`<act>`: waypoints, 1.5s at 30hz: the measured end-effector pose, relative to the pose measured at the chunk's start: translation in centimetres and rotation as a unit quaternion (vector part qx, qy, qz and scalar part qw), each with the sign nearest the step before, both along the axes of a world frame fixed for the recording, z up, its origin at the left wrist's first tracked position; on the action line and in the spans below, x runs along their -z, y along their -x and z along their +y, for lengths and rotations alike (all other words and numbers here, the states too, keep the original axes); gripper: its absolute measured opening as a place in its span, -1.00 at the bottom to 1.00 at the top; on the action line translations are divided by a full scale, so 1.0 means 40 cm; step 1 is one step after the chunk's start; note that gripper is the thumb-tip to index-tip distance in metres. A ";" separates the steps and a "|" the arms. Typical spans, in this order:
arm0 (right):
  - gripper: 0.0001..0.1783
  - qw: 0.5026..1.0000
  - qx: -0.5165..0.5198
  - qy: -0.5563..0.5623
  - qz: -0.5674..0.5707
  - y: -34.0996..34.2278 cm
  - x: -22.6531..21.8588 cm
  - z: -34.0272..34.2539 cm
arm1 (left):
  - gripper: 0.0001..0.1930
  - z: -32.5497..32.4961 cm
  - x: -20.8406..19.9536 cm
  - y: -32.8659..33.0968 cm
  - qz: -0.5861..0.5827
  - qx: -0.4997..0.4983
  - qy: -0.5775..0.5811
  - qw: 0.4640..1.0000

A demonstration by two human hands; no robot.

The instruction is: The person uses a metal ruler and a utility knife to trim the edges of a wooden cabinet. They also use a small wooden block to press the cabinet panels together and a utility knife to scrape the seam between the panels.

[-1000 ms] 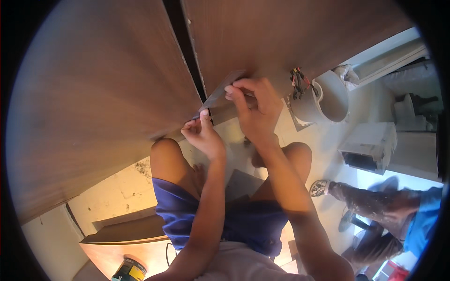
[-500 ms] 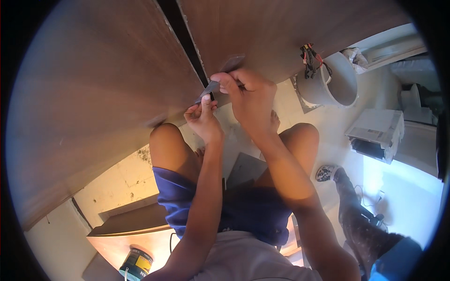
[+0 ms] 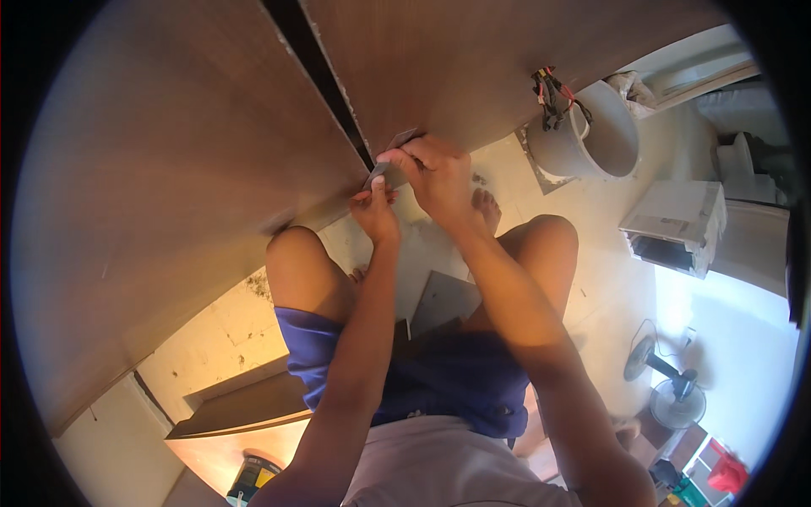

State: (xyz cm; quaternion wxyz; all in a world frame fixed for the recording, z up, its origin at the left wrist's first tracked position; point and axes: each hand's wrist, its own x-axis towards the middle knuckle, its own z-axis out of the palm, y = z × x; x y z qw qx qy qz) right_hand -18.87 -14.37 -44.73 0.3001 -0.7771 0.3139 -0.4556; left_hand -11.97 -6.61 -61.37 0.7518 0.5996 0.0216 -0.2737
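In front of me stand two brown wooden panels, the left panel [image 3: 194, 152] and the right panel [image 3: 473, 59], with a dark narrow gap between their rough, pale-flecked edges. At the lower end of that gap, both hands hold a thin grey strip [image 3: 378, 171]. My left hand [image 3: 375, 213] pinches its lower end between thumb and fingers. My right hand [image 3: 438, 177] grips it higher up, its thumb on the strip and its fingers against the right panel. A flat grey end of the strip shows above the right fingers. What the strip is made of cannot be made out.
A grey bucket [image 3: 621, 139] with pliers-like tools [image 3: 553, 97] over its rim stands to the right. Beyond it are a white box [image 3: 676, 220] and a fan [image 3: 678, 401]. A dark tile [image 3: 443, 304] lies between my legs; a paint can [image 3: 253, 475] is at lower left.
My hands have drawn closer together on the strip, the right one shifting left. The person's leg at the right has gone from view, and the fan there now shows fully.
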 end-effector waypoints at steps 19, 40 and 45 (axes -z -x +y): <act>-0.77 0.974 -0.007 -0.214 -0.069 0.000 0.098 0.036 | -0.64 0.101 0.102 -0.135 0.533 -0.030 0.286 0.796; -0.68 0.973 0.016 -0.212 -0.090 -0.007 0.076 0.059 | -0.62 0.122 -0.009 -0.141 0.603 -0.169 0.272 0.731; -0.68 0.965 0.133 -0.223 -0.021 0.002 0.111 0.067 | -0.71 0.180 0.105 -0.122 0.462 -0.093 0.281 0.836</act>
